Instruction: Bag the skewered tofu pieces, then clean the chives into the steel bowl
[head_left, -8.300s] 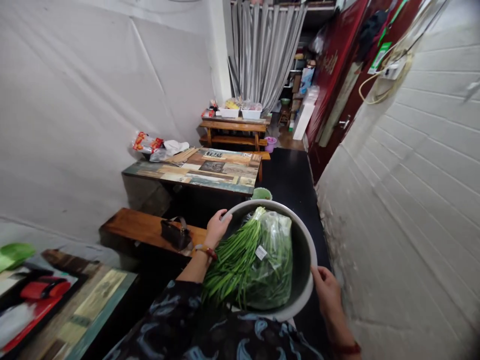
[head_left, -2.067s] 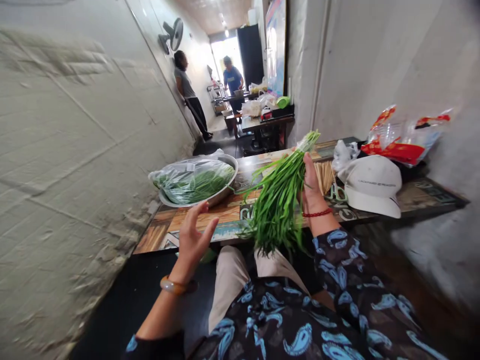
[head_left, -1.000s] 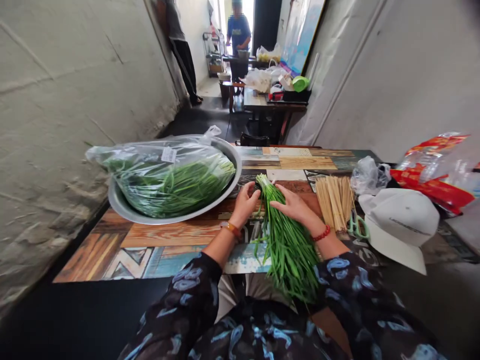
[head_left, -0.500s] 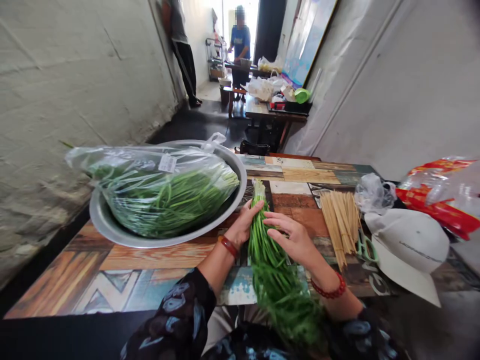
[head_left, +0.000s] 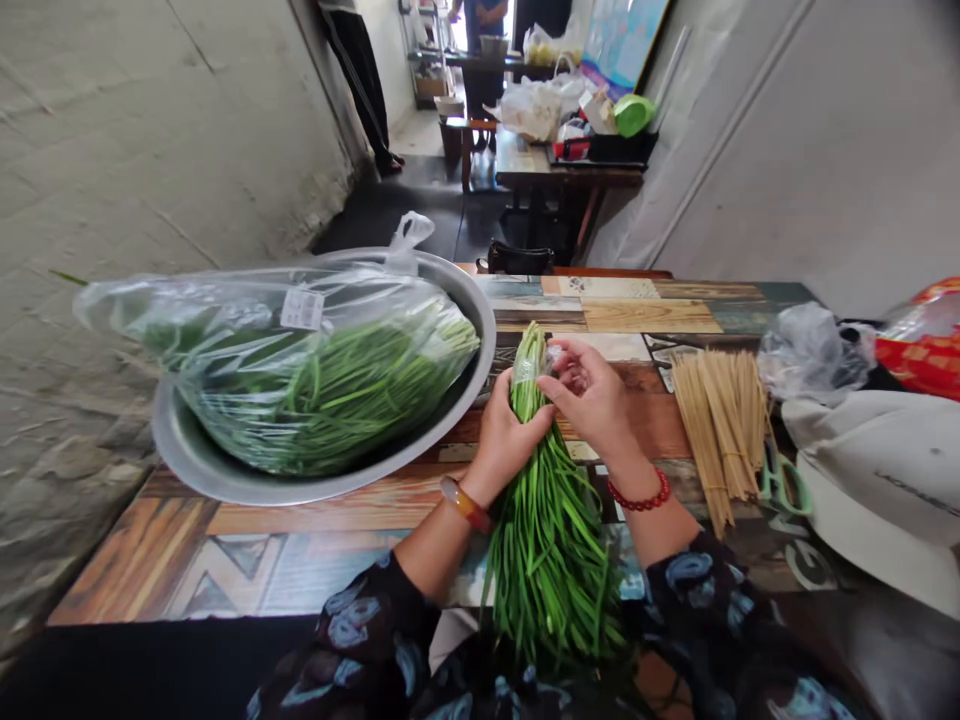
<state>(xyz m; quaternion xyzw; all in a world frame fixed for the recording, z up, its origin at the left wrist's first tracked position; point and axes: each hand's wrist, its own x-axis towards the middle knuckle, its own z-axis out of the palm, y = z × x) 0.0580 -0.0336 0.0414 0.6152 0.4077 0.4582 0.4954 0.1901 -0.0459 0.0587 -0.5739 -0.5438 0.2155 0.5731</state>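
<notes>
A bunch of green chives (head_left: 551, 520) lies over the near table edge, pale cut ends pointing away from me and leaves hanging toward my lap. Clear tape (head_left: 527, 371) wraps it just below the cut ends. My left hand (head_left: 504, 430) is closed round the bunch, thumb on top, just below the tape. On the other side, my right hand (head_left: 589, 390) has its fingers curled in at the tape, pinching what looks like a loose clear end. The curled fingers partly hide that end.
To the left, a large metal basin (head_left: 322, 490) holds a plastic bag of chives (head_left: 337, 390). Wooden skewers (head_left: 720, 425), green-handled scissors (head_left: 784, 480), a crumpled plastic bag (head_left: 806, 345) and a white cap (head_left: 885, 480) lie at right. Two people stand beyond a farther table (head_left: 525, 165).
My right hand has gone from spread fingers beside the stems to a pinch at the tape. My left hand still grips the bunch, which now lies straighter. The view has tilted down.
</notes>
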